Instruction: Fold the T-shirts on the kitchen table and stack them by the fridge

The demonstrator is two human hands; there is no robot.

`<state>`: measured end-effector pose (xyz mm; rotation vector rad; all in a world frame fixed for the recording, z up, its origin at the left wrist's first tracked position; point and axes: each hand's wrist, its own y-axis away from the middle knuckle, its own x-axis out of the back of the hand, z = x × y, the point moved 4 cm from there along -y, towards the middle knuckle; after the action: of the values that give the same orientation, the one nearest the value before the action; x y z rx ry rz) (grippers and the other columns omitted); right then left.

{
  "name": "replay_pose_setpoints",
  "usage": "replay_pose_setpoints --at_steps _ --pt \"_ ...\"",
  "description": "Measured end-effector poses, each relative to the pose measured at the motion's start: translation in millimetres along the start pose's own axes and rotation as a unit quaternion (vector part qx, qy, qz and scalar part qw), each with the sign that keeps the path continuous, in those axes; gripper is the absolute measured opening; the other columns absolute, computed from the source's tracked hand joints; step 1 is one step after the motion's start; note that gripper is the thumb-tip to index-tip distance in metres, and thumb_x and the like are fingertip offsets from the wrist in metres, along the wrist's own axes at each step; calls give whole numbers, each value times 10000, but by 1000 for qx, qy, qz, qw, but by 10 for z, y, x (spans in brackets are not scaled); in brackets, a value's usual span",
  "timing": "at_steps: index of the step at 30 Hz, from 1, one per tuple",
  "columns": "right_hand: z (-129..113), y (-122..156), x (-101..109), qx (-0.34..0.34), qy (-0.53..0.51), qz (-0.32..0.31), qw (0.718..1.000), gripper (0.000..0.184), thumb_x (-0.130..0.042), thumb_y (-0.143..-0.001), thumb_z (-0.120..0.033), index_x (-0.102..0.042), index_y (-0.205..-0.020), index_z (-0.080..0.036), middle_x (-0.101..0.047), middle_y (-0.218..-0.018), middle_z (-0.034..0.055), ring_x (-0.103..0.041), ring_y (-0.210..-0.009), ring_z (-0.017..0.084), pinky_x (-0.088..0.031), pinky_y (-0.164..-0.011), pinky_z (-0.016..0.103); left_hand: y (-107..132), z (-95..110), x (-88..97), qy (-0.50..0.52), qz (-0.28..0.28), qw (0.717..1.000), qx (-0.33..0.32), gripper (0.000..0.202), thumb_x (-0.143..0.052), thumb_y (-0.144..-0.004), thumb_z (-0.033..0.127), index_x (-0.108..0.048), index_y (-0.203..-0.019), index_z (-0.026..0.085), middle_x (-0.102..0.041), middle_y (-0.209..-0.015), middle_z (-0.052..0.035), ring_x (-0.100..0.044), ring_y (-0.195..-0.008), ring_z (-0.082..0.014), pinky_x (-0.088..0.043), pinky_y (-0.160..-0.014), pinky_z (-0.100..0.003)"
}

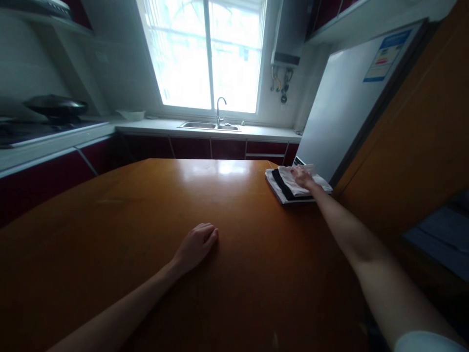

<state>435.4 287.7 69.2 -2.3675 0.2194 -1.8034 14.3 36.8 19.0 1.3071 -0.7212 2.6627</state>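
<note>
On the wooden table (pixel 157 195) my left hand (pixel 196 244) rests with its fingers curled in and nothing visible in them. My right hand (pixel 302 177) reaches far out to the right, its fingers bent onto the top white cloth (pixel 289 182) of a small folded pile. Below that cloth shows a black folded cloth (pixel 281 186), with a paler folded cloth (pixel 274 187) at the bottom. The pile lies flat near the table's far right edge. The fingertips of my right hand are small and partly blurred against the cloth.
A fridge (pixel 340 98) stands just behind the pile, beside a wooden panel (pixel 406 127) on the right. Across the room are a sink (pixel 200 125) with a tap (pixel 219 110) under a bright window. A covered wok (pixel 54 103) sits on the stove at left.
</note>
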Motion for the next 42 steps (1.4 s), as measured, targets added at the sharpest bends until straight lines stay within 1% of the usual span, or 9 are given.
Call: replay_pose_setpoints --at_steps 3,9,12,15,21,26,30,34,42 --pt "292 97 223 -77 15 83 993 595 -242 -1047 -447 -419 -1528 -144 -297 -1635 190 -206 -1529 303 -159 -1198 590 1 15 4 -3 1 1000 -3 413 -404 -1006 408 -502 -657 210 -578 -715 -19 -548 -717 -187 -406 -684 -298" --pt "658 555 392 -160 4 53 986 604 -351 -1019 -456 -439 -1511 -116 -328 -1604 240 -277 -1504 329 -254 -1174 564 6 -16 -15 -9 10 1000 -14 386 -414 -1001 374 -537 -674 210 -596 -727 -18 -553 -720 -183 -414 -691 -299" --pt "321 740 497 -91 -2 134 987 596 -265 -1038 -394 -409 -1525 -83 -285 -1634 209 -210 -1531 291 -206 -1207 519 13 -15 -22 -26 11 999 -22 387 -404 -1012 369 -592 -714 208 -629 -758 -33 -586 -754 -195 -460 -738 -317" --pt "-315 983 448 18 -34 165 985 577 -253 -1033 -369 -457 -1496 -92 -334 -1625 167 -235 -1522 261 -211 -1216 475 35 20 -23 -35 21 999 -25 303 -420 -1013 333 -686 -983 191 -705 -1009 -81 -641 -992 -225 -495 -921 -361" --pt "-1650 1804 -61 114 -107 81 984 575 -331 -1009 -388 -455 -1511 -136 -322 -1635 142 -248 -1519 278 -190 -1222 485 90 47 -26 -91 4 996 -4 422 -521 -954 262 -591 -1361 171 -570 -1454 -96 -524 -1339 -231 -393 -1169 -363" --pt "-2336 2334 -451 120 -143 -9 982 571 -356 -999 -401 -415 -1538 -220 -324 -1635 121 -266 -1513 292 -154 -1207 599 101 -13 136 -165 3 986 24 465 -521 -972 332 -559 -1416 200 -470 -1555 -84 -415 -1447 -260 -317 -1219 -449" --pt "-2546 2492 -671 159 -121 -34 979 607 -357 -1000 -436 -359 -1569 -226 -249 -1665 115 -203 -1538 266 -128 -1218 573 147 -127 185 -205 -15 976 67 493 -428 -1018 395 -497 -1481 238 -365 -1619 -74 -274 -1519 -296 -219 -1230 -560" --pt "-2554 2556 -864 186 -65 -104 975 692 -382 -985 -550 -360 -1574 -187 -235 -1662 160 -163 -1545 306 -77 -1212 585 194 -247 70 -220 -99 964 112 617 -368 -1008 564 -396 -1554 278 -249 -1664 -60 -134 -1548 -355 -94 -1206 -667" --pt "-2526 2567 -874 187 -44 -120 974 693 -375 -986 -560 -377 -1567 -183 -256 -1656 156 -182 -1540 299 -82 -1218 556 195 -247 28 -222 -138 957 130 703 -306 -982 644 -325 -1589 288 -209 -1676 -47 -137 -1548 -351 -78 -1208 -658"
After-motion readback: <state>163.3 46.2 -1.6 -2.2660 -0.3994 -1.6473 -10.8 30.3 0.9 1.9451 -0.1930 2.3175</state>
